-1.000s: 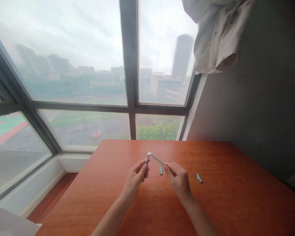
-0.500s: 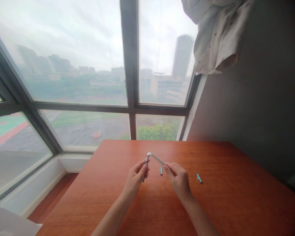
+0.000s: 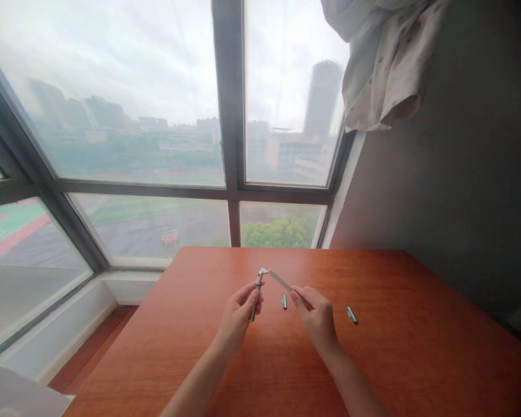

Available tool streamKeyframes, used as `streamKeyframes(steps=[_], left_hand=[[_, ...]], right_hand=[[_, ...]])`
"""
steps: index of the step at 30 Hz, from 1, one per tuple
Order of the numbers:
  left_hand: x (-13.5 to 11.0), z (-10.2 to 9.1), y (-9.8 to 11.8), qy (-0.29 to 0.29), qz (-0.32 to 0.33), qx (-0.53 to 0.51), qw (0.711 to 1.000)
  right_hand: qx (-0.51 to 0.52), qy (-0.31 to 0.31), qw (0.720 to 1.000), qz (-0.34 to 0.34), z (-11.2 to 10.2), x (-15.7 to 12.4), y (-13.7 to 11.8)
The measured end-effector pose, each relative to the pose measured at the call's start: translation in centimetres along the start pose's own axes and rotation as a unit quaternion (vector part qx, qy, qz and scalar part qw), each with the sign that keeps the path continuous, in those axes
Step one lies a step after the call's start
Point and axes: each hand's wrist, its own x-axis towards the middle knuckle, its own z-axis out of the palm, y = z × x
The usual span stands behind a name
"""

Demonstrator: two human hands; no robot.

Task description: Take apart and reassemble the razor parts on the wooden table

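My left hand (image 3: 242,306) is closed round the dark grip of a razor handle (image 3: 259,282), held upright with its silver head at the top. Between the thumb and fingers of my right hand (image 3: 315,315) is a flat whitish stick (image 3: 280,280), slanting up to the left. Its tip is close beside the razor's head; whether they touch I cannot tell. Behind and between my hands, a small green-and-black razor cartridge (image 3: 284,301) lies on the table. Another razor cartridge (image 3: 351,315) lies to the right of my right hand.
The reddish-brown wooden table (image 3: 417,359) reaches up to a large framed window (image 3: 229,191). A pale cloth (image 3: 382,75) hangs at the upper right in front of a grey wall (image 3: 460,174). Left of the table, the floor lies lower down.
The stick's tip has shifted slightly to the right, away from the razor's head, and its flat face shows more. Both hands have barely moved, and the cartridges lie as before.
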Motion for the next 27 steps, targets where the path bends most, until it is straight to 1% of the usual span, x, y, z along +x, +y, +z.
streamKeyframes(steps=[7,17,24,27], left_hand=[[-0.08,0.16,0.18,0.01,0.005,-0.003,1.0],[-0.21,0.09,0.04,-0.013,0.006,-0.004,1.0],[-0.22,0.14,0.08,-0.016,0.009,-0.014,1.0],[-0.2,0.14,0.13,-0.019,0.01,-0.008,1.0]], right_hand=[[0.026,-0.01,0.999,0.017,-0.02,0.0,-0.16],[0.027,-0.021,0.999,0.008,-0.06,-0.01,-0.3],[0.017,-0.007,1.0,0.02,-0.22,-0.01,0.22],[0.029,-0.005,0.999,0.031,-0.32,0.0,0.12]])
